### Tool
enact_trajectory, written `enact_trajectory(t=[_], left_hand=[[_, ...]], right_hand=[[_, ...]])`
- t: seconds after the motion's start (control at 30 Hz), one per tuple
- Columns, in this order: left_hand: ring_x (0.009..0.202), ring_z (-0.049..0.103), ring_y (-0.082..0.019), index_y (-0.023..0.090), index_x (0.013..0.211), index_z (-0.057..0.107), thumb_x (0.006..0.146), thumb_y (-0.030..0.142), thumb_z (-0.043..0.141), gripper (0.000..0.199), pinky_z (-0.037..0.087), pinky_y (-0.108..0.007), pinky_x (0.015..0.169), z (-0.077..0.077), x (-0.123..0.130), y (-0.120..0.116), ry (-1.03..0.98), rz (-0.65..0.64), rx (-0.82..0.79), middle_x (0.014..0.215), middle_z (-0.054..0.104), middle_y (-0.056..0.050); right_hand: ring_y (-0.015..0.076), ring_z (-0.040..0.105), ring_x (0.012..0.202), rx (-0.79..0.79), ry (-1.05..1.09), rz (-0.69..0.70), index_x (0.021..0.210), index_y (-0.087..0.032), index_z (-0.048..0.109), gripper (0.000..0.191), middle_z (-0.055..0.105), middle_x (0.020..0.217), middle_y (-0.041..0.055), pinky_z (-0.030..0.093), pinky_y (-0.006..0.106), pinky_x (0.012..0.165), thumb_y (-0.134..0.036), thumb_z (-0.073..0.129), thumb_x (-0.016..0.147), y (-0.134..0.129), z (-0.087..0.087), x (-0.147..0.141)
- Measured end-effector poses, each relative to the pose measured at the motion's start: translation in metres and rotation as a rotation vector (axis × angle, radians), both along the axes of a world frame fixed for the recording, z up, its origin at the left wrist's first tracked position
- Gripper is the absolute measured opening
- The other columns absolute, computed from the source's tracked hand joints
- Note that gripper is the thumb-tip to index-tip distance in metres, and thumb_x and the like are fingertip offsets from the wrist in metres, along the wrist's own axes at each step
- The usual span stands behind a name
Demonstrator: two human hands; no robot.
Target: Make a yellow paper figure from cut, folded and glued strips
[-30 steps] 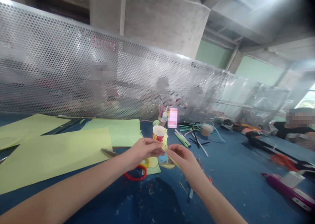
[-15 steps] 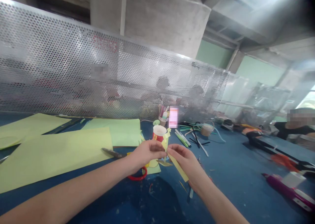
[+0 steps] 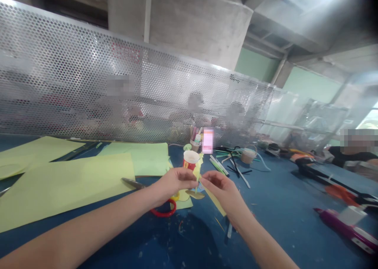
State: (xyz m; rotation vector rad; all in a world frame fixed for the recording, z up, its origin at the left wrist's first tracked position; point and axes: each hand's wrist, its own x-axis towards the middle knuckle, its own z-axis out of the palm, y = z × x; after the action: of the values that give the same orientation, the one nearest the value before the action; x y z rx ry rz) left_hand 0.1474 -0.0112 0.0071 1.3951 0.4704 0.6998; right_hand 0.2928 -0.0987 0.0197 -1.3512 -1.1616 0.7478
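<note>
With thumb and fingers pinched, my left hand (image 3: pixel 174 185) grips a thin pale green stem (image 3: pixel 196 190) with yellow paper pieces on it; its lower end shows below the fingertips. My right hand (image 3: pixel 223 190) pinches the top of a yellow paper strip (image 3: pixel 215 200), which hangs down beside the palm. The two sets of fingertips almost meet at the stem. Just behind them stands a red and white paper cup (image 3: pixel 191 158). Under my left wrist lie scissors (image 3: pixel 163 214) with red and yellow handles, partly covered by the arm.
Yellow-green paper sheets (image 3: pixel 73 182) cover the table's left side. Behind the cup are a holder of pens (image 3: pixel 195 139) and a lit phone (image 3: pixel 208 141). Several sticks (image 3: pixel 220 166) and a small tub (image 3: pixel 248 155) lie right. A purple tool (image 3: pixel 345 227) rests near the right edge; a person (image 3: pixel 354 153) sits beyond.
My left hand and the stem have shifted slightly left, and the fingertips are a little further apart. The paper strip still hangs from my right hand.
</note>
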Motion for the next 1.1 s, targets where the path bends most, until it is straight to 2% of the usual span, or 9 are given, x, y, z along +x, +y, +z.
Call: enact_trajectory(t=[0.1, 0.27, 0.53, 0.8, 0.93, 1.1], left_hand=[[0.065, 0.054, -0.012, 0.013, 0.07, 0.065, 0.059, 0.027, 0.076, 0.02, 0.04, -0.025, 0.067, -0.0004, -0.0004, -0.0004, -0.003, -0.009, 0.003, 0.068, 0.062, -0.001], [0.071, 0.056, -0.013, 0.013, 0.074, 0.068, 0.059, 0.025, 0.077, 0.021, 0.04, -0.026, 0.073, 0.0003, 0.0001, -0.0008, -0.032, -0.095, 0.006, 0.075, 0.064, -0.003], [0.07, 0.061, -0.012, 0.016, 0.088, 0.062, 0.053, 0.021, 0.081, 0.041, 0.042, -0.028, 0.074, -0.0063, 0.0011, 0.0036, -0.044, -0.033, -0.109, 0.074, 0.067, -0.001], [0.071, 0.061, -0.012, 0.016, 0.096, 0.059, 0.059, 0.022, 0.078, 0.042, 0.041, -0.028, 0.074, -0.0075, 0.0011, 0.0051, -0.048, -0.064, -0.093, 0.077, 0.066, -0.001], [0.073, 0.06, -0.012, 0.017, 0.107, 0.052, 0.059, 0.021, 0.078, 0.055, 0.039, -0.028, 0.074, -0.0072, 0.0007, 0.0048, -0.029, -0.028, -0.069, 0.079, 0.064, -0.001], [0.074, 0.06, -0.013, 0.019, 0.113, 0.045, 0.059, 0.022, 0.078, 0.063, 0.04, -0.029, 0.074, -0.0063, -0.0003, 0.0036, -0.013, -0.052, -0.035, 0.08, 0.064, -0.001]], right_hand=[[0.017, 0.057, 0.067, 0.013, -0.029, -0.011, 0.08, -0.019, 0.063, 0.029, 0.063, 0.074, 0.0016, 0.043, 0.027, 0.062, -0.043, 0.07, 0.064, -0.0001, -0.0003, 0.0015], [0.0176, 0.058, 0.07, 0.022, -0.052, -0.011, 0.079, -0.018, 0.064, 0.028, 0.064, 0.075, 0.0021, 0.044, 0.028, 0.066, -0.042, 0.069, 0.066, -0.0003, -0.0001, 0.0021], [0.0171, 0.057, 0.065, 0.002, -0.036, -0.016, 0.079, -0.019, 0.064, 0.029, 0.063, 0.071, 0.0017, 0.043, 0.027, 0.059, -0.044, 0.068, 0.066, -0.0007, -0.0003, 0.002], [0.016, 0.057, 0.063, -0.013, -0.014, -0.02, 0.081, -0.019, 0.065, 0.027, 0.064, 0.071, 0.0019, 0.042, 0.026, 0.056, -0.041, 0.069, 0.066, -0.0002, 0.0001, 0.0025], [0.0171, 0.058, 0.066, -0.02, -0.025, -0.023, 0.081, -0.019, 0.066, 0.027, 0.065, 0.073, 0.0023, 0.043, 0.027, 0.059, -0.041, 0.069, 0.066, -0.0016, 0.0018, 0.0014], [0.018, 0.058, 0.069, -0.026, -0.047, -0.026, 0.083, -0.019, 0.066, 0.027, 0.066, 0.076, 0.003, 0.044, 0.028, 0.061, -0.041, 0.067, 0.068, -0.0026, 0.0038, 0.0007]])
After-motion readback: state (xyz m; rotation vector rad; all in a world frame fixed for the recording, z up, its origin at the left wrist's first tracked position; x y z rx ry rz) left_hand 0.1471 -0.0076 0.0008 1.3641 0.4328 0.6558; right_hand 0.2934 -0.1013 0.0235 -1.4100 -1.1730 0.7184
